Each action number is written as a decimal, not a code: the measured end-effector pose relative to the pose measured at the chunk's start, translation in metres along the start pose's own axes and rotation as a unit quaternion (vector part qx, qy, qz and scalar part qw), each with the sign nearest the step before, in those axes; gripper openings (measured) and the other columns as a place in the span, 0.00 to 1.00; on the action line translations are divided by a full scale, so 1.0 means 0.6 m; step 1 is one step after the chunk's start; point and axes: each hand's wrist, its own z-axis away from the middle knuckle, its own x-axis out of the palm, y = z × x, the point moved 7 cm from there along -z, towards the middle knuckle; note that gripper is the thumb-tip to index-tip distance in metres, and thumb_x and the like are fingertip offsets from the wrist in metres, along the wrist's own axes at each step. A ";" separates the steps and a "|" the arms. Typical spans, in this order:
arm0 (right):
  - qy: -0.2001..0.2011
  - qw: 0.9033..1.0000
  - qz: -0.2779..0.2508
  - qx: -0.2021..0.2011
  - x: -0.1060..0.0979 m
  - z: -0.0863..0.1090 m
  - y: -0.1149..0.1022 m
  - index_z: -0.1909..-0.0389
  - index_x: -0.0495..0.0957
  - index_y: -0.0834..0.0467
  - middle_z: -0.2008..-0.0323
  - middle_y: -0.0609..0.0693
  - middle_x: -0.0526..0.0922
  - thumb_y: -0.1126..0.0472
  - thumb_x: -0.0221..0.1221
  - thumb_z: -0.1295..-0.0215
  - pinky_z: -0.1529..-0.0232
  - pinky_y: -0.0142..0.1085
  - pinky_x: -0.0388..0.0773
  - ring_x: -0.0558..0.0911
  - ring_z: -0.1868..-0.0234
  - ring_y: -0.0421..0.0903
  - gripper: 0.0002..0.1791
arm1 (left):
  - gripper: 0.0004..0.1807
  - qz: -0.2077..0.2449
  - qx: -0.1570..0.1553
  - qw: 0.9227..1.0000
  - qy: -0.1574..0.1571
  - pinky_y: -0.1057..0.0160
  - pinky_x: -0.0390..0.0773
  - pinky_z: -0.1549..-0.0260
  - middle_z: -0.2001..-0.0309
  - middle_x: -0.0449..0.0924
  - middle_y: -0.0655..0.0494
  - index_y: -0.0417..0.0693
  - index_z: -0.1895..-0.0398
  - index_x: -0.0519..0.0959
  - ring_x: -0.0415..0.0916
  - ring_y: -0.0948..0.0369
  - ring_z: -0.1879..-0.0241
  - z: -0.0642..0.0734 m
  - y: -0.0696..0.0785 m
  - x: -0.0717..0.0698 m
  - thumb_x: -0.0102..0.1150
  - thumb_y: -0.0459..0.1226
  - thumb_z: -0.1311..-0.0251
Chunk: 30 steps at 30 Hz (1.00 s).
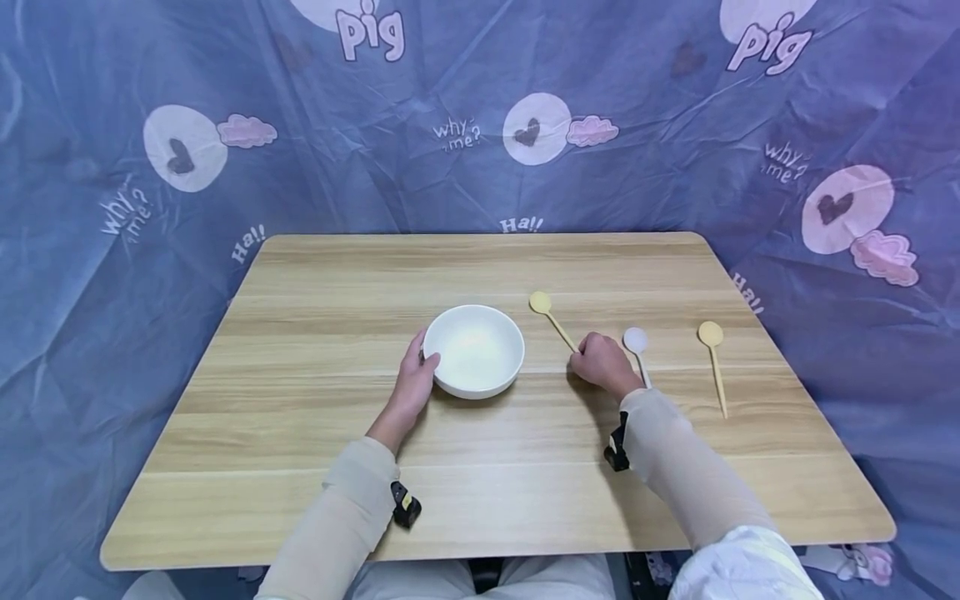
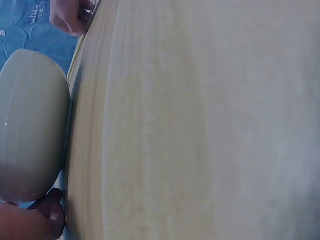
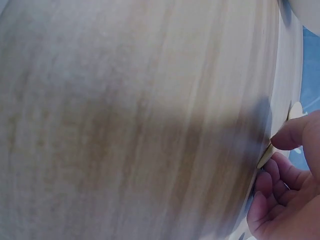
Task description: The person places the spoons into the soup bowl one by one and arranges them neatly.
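A white bowl (image 1: 478, 350) stands upright near the middle of the wooden table. My left hand (image 1: 415, 379) grips its left side, thumb at the rim and the other fingers mostly hidden by the wall. The left wrist view shows the bowl (image 2: 32, 130) from the side, its base at the tabletop. To the bowl's right, my right hand (image 1: 603, 364) pinches the handle of a pale yellow spoon (image 1: 540, 302) with a round head. In the right wrist view, thumb and forefinger meet on that spoon's handle (image 3: 265, 156), the head pointing away.
A white spoon (image 1: 635, 340) lies right of my right hand, its handle partly behind the wrist. Farther right lies another yellow spoon (image 1: 711, 335). A blue printed cloth (image 1: 465, 192) hangs behind the wooden table (image 1: 300, 483).
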 end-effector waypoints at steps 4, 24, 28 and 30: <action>-0.023 0.999 0.001 0.025 0.005 0.001 0.003 0.74 0.74 0.58 0.76 0.52 0.74 0.57 0.51 0.46 0.79 0.34 0.67 0.72 0.76 0.47 0.09 | 0.31 0.005 0.003 1.000 0.001 0.57 0.44 0.27 0.25 0.43 0.55 0.53 0.25 0.46 0.41 0.57 0.26 0.000 -0.004 0.000 0.39 0.39 0.30; -0.021 0.999 0.001 0.033 0.005 -0.003 0.002 0.68 0.75 0.59 0.72 0.53 0.76 0.54 0.49 0.45 0.79 0.35 0.68 0.72 0.74 0.47 0.13 | 0.31 0.029 0.022 0.999 0.002 0.58 0.45 0.28 0.25 0.44 0.55 0.50 0.25 0.47 0.42 0.58 0.26 -0.003 -0.005 -0.002 0.39 0.39 0.29; -0.027 0.999 -0.003 0.039 0.007 -0.002 0.003 0.72 0.73 0.58 0.76 0.52 0.73 0.54 0.49 0.45 0.81 0.35 0.66 0.70 0.77 0.47 0.11 | 0.31 0.028 0.018 0.999 0.003 0.58 0.45 0.28 0.25 0.45 0.55 0.51 0.25 0.47 0.42 0.58 0.26 -0.004 -0.009 -0.002 0.39 0.39 0.29; -0.021 0.999 -0.012 0.033 0.005 0.000 0.003 0.71 0.73 0.58 0.75 0.52 0.73 0.55 0.49 0.44 0.81 0.35 0.66 0.71 0.76 0.47 0.11 | 0.31 0.028 0.017 0.999 0.003 0.58 0.45 0.27 0.25 0.45 0.55 0.51 0.25 0.47 0.42 0.58 0.26 -0.004 -0.010 -0.002 0.39 0.39 0.29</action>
